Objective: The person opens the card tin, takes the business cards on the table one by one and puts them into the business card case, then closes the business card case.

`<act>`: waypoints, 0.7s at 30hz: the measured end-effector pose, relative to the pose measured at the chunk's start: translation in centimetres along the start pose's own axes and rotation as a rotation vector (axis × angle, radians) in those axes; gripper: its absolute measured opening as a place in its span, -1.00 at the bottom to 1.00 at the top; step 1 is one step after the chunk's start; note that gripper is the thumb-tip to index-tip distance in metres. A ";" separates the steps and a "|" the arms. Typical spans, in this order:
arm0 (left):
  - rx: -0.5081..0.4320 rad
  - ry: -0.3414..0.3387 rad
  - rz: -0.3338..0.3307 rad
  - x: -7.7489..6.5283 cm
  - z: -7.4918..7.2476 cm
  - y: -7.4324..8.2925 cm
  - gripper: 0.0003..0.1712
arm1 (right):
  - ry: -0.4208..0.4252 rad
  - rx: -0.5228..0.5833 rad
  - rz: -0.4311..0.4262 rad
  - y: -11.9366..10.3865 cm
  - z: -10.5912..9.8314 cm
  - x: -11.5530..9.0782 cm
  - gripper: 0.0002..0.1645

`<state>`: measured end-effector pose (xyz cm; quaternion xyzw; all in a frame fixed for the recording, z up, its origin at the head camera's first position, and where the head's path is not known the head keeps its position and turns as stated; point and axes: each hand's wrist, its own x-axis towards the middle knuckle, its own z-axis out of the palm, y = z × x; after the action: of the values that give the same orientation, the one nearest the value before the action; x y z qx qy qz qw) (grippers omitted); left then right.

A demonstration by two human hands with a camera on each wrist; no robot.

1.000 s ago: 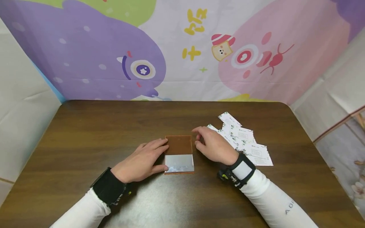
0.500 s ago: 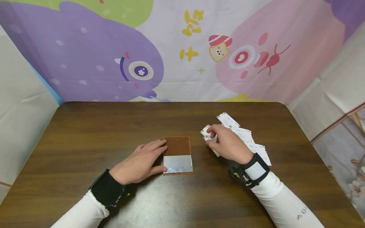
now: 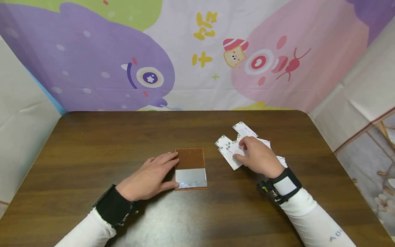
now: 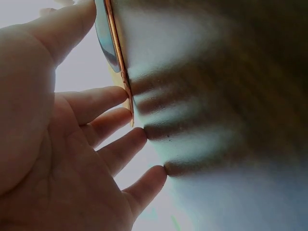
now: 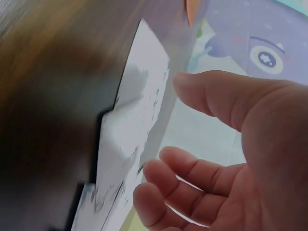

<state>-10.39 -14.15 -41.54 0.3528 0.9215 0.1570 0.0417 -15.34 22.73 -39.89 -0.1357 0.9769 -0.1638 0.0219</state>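
A flat brown rectangular panel with an orange edge and a silvery lower half lies on the table. My left hand rests along its left side, fingers stretched out and thumb at the lower left corner. In the left wrist view, fingertips meet the panel's thin edge and the tabletop. Over a loose spread of white printed cards hovers my right hand. Its thumb and loosely bent fingers stand apart, with no card between them in the right wrist view, where the cards lie beneath. Part of the spread is hidden under the hand.
Dark wood tabletop surrounds both hands. A cartoon-printed cloth hangs along its back edge. Another card sticks out at the back of the spread.
My right hand has moved from beside the panel rightward over the cards, uncovering those on the left of the spread. The left hand stays at the panel, and the view has shifted slightly.
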 end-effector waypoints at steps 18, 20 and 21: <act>-0.014 -0.008 0.006 -0.1 -0.1 0.0 -0.09 | -0.049 -0.108 0.086 1.6 -0.2 -0.8 -0.36; -0.012 -0.009 0.007 -0.1 -0.1 0.0 -0.09 | -0.056 -0.091 0.090 1.6 -0.3 -0.8 -0.37; -0.010 -0.009 0.008 0.0 -0.1 0.0 -0.09 | -0.060 -0.084 0.094 1.6 -0.3 -0.8 -0.37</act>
<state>-10.36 -14.19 -41.48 0.3571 0.9190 0.1602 0.0470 -15.02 24.47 -40.11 -0.0953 0.9871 -0.1176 0.0530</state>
